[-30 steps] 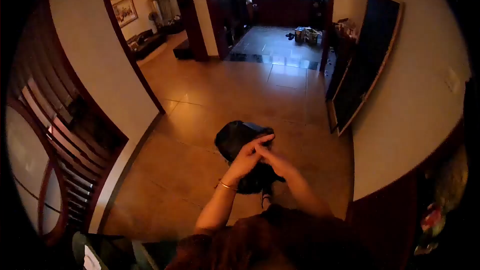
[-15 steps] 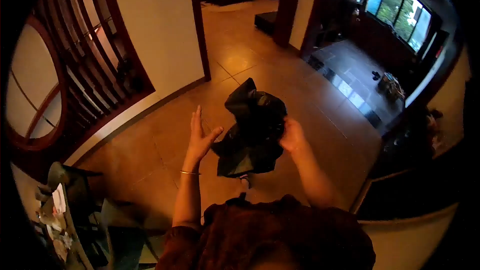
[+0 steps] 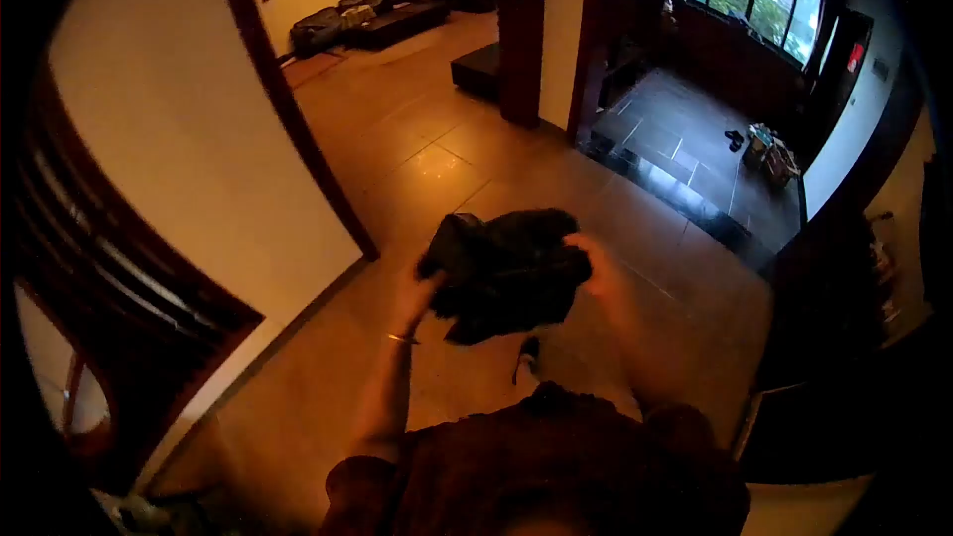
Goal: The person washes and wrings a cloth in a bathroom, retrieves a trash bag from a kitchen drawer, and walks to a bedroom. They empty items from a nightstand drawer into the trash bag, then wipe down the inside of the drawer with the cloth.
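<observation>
A crumpled black plastic bag (image 3: pixel 506 278), slightly glossy and bunched up, is held in front of my body above the tiled floor. At its left side my left hand (image 3: pixel 425 290) is closed on the edge, its fingers partly lost in the dark folds. My right hand (image 3: pixel 594 263) grips the bag's right edge, with the thumb and fingers around the material. What is inside the bag, if anything, cannot be seen. Below it a foot (image 3: pixel 527 352) shows on the floor.
A pale wall (image 3: pixel 189 109) with dark trim stands at left, beside a slatted wooden screen (image 3: pixel 119 268). Ahead are a dark sofa (image 3: pixel 382 20) and a low black bench (image 3: pixel 476 69). At right a dark step (image 3: pixel 665 184) borders a grey-tiled room with slippers (image 3: pixel 735 139).
My left hand, open beside the bag before, has closed on its left side. The bag is now wider and more level between my hands. The view has turned and moved forward.
</observation>
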